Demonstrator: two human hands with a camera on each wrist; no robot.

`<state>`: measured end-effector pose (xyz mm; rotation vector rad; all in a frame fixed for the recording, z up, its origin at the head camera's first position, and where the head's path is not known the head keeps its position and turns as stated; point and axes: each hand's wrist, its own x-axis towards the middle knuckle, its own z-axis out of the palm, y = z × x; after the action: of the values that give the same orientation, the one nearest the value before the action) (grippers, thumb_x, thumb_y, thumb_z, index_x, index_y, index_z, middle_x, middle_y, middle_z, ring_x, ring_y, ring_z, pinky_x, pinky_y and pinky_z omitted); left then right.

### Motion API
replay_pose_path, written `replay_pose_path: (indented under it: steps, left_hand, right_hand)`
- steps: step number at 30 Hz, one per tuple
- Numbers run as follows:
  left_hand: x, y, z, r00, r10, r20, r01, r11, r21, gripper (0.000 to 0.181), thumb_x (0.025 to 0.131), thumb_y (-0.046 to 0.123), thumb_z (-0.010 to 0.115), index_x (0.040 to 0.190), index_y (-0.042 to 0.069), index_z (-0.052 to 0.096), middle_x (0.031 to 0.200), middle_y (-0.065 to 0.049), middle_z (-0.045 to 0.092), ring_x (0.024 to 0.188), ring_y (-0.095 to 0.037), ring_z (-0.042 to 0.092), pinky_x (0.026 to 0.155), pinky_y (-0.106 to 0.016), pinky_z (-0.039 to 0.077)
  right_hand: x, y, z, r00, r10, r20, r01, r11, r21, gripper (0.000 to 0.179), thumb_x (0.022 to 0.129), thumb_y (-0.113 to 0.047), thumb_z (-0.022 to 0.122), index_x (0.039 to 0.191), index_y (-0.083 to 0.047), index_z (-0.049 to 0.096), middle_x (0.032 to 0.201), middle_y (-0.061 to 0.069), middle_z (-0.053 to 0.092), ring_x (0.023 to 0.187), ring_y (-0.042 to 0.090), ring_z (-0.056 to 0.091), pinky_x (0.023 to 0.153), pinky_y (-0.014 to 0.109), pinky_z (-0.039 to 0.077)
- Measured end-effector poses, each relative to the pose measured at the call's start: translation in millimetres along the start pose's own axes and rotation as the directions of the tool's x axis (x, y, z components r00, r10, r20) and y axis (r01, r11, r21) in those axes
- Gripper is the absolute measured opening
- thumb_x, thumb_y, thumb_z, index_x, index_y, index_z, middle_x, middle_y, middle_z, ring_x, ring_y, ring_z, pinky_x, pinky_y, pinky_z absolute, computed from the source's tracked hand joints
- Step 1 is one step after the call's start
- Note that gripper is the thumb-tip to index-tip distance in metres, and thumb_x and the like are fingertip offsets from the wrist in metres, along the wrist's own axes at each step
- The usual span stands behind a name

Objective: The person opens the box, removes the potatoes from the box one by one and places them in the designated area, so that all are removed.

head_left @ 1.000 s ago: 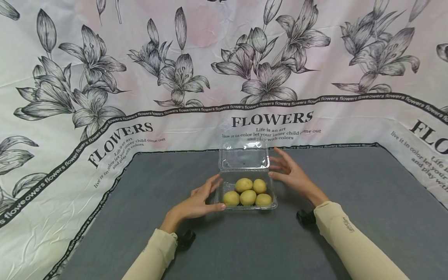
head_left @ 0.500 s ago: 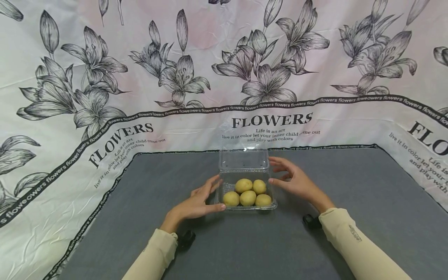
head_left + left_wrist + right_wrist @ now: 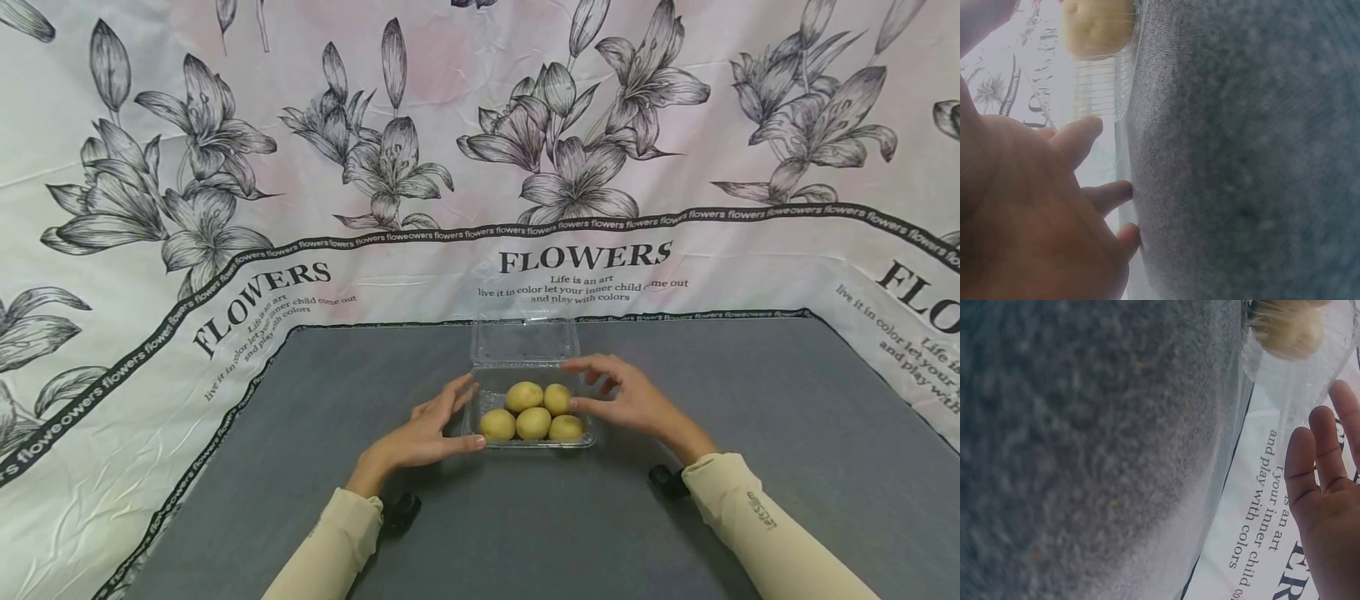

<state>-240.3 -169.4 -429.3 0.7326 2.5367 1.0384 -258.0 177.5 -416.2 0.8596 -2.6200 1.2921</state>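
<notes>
Several yellow potatoes (image 3: 533, 424) lie in a clear plastic clamshell box (image 3: 491, 403) whose lid (image 3: 525, 342) is tipped back. My left hand (image 3: 420, 429) is at the box's left side, thumb at the front left corner and fingers extended along the wall. In the left wrist view, the fingers (image 3: 1110, 195) are spread beside the ribbed wall, with one potato (image 3: 1097, 25) above them. My right hand (image 3: 630, 400) reaches over the box's right rim, thumb tip beside the back right potato (image 3: 557, 399); contact cannot be told. The right wrist view shows its fingers (image 3: 1300, 465) extended.
A grey cloth-covered table (image 3: 525, 533) lies under the box. Behind it hangs a white curtain (image 3: 420, 292) printed with flowers and lettering. A dark wrist device (image 3: 401, 514) is at the left wrist, another (image 3: 666, 482) at the right.
My right hand has come down from beside the lid and moved left over the box's right rim. The lid has leaned further back. My left hand stays in place.
</notes>
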Motion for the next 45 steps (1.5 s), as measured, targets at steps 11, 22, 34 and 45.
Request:
replay_pose_path:
  steps: [11,22,34,45]
  left_hand:
    - [-0.9,1.5,-1.9,1.0,-0.008,0.001,0.008,1.0,0.002,0.102,0.094,0.056,0.065,0.165,0.026,-0.003,0.17,0.008,0.019,0.16,-0.027,0.006,0.119,-0.063,0.008]
    - [1.4,-1.5,-0.7,1.0,-0.004,0.006,0.004,1.0,0.007,0.104,0.093,0.06,0.064,0.165,0.026,-0.004,0.17,0.009,0.018,0.16,-0.027,0.006,0.118,-0.063,0.009]
    - [3.2,-1.7,-0.9,1.0,-0.008,0.007,0.008,1.0,0.001,0.104,0.093,0.061,0.064,0.165,0.029,-0.004,0.17,0.01,0.018,0.16,-0.027,0.006,0.119,-0.062,0.008]
    - [1.1,-1.2,-0.8,1.0,-0.005,0.003,0.005,1.0,0.006,0.103,0.094,0.059,0.065,0.165,0.028,-0.004,0.171,0.007,0.018,0.16,-0.027,0.006,0.118,-0.062,0.008]
  right_hand:
    - [3.6,3,6,0.997,-0.047,0.059,0.044,0.998,0.047,0.047,0.087,-0.016,0.083,0.131,-0.009,0.067,0.106,0.014,0.07,0.063,0.007,0.053,0.058,0.026,0.048]
    - [9.2,6,11,0.994,-0.038,0.101,0.038,0.999,0.007,0.049,0.087,-0.02,0.083,0.132,-0.007,0.067,0.113,0.011,0.072,0.051,0.005,0.046,0.05,0.024,0.042]
    - [14.7,5,11,0.993,0.018,0.12,-0.013,0.999,-0.039,0.046,0.089,-0.022,0.081,0.132,-0.01,0.068,0.124,0.012,0.072,0.049,0.005,0.043,0.05,0.026,0.042]
    - [19.5,6,12,0.982,0.025,0.185,-0.029,0.999,0.018,0.047,0.09,-0.021,0.08,0.133,-0.009,0.067,0.127,0.014,0.069,0.053,0.006,0.044,0.054,0.025,0.044]
